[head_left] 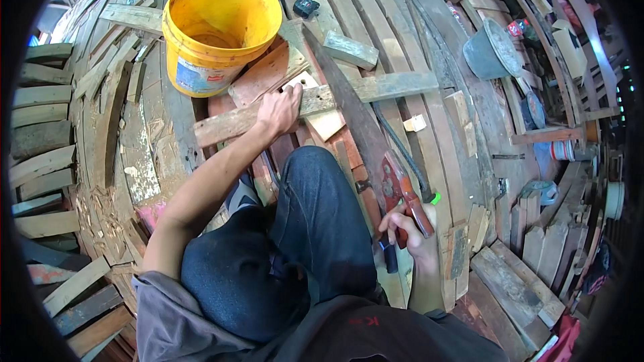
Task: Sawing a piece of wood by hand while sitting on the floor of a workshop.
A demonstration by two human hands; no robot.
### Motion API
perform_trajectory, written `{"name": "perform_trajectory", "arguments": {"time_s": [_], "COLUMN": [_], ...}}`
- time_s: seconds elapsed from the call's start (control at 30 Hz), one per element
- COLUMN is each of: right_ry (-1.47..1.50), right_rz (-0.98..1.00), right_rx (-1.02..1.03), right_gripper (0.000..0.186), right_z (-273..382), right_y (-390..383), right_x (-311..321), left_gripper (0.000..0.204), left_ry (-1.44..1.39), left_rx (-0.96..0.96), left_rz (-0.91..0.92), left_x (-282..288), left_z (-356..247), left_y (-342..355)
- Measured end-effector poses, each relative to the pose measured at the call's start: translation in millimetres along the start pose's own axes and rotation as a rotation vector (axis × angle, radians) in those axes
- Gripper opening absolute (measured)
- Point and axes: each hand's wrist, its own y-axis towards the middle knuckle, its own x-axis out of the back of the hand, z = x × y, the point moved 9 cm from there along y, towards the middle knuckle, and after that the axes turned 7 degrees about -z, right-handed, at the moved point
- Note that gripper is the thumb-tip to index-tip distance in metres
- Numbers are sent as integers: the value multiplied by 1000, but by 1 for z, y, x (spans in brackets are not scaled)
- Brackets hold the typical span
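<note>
A weathered wooden plank (396, 86) lies crosswise over other boards in front of me. My left hand (280, 111) presses down on it with fingers curled over its far edge, left of the saw. A handsaw (365, 131) with a long dark blade and a red-brown handle slants across the plank, its tip pointing away from me. My right hand (414, 229) is closed round the saw's handle, with the index finger partly extended. Beneath the plank is a pale piece of wood (326, 123). My bent knee is close to the blade.
A yellow bucket (201, 60) stands beyond my left hand. Near it lie a black tape measure (306, 7) and a short wood block (351, 50). A grey bucket (484, 52) is at the far right. Boards and offcuts surround me; a dark bar (401, 144) lies right of the saw.
</note>
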Motion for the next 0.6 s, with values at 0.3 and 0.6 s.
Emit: {"name": "perform_trajectory", "arguments": {"time_s": [0.3,0.6], "right_ry": [-53,-130], "right_rz": [12,-5], "right_rx": [-13,27], "right_gripper": [28,26], "right_z": [5,1], "right_y": [-24,-20], "right_x": [-8,-3], "left_gripper": [39,80], "left_ry": [90,-25], "left_rx": [-107,-116], "left_rz": [29,-79], "left_x": [-9,27], "left_z": [-2,-38], "left_y": [-3,1]}}
